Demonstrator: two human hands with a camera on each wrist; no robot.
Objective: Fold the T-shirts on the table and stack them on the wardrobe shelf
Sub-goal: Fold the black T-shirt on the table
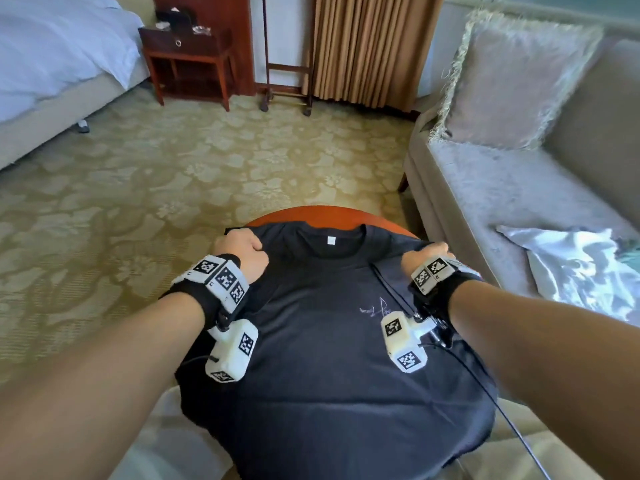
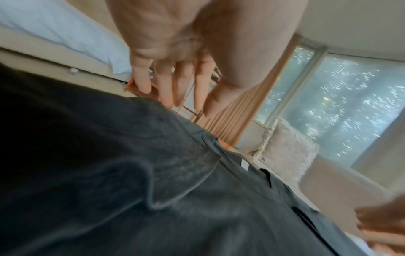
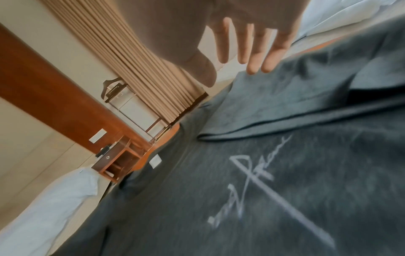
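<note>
A dark T-shirt [image 1: 322, 341] lies face up on a round wooden table [image 1: 311, 214], collar away from me, a small light logo on its chest. It fills the left wrist view [image 2: 131, 173] and the right wrist view [image 3: 285, 173], and a flap of cloth lies folded inward at each shoulder. My left hand [image 1: 239, 249] is at the left shoulder; in its wrist view the fingers [image 2: 181, 90] are straight and hang just above the cloth. My right hand [image 1: 429, 252] is at the right shoulder, straight fingertips [image 3: 256, 67] touching the folded flap.
A grey sofa [image 1: 502, 188] stands right of the table with a fringed pillow [image 1: 512, 81] and crumpled white cloth [image 1: 581, 268]. A bed [image 1: 52, 64], wooden nightstand [image 1: 187, 60], luggage rack [image 1: 284, 81] and curtains [image 1: 370, 46] stand across patterned carpet. No wardrobe is in view.
</note>
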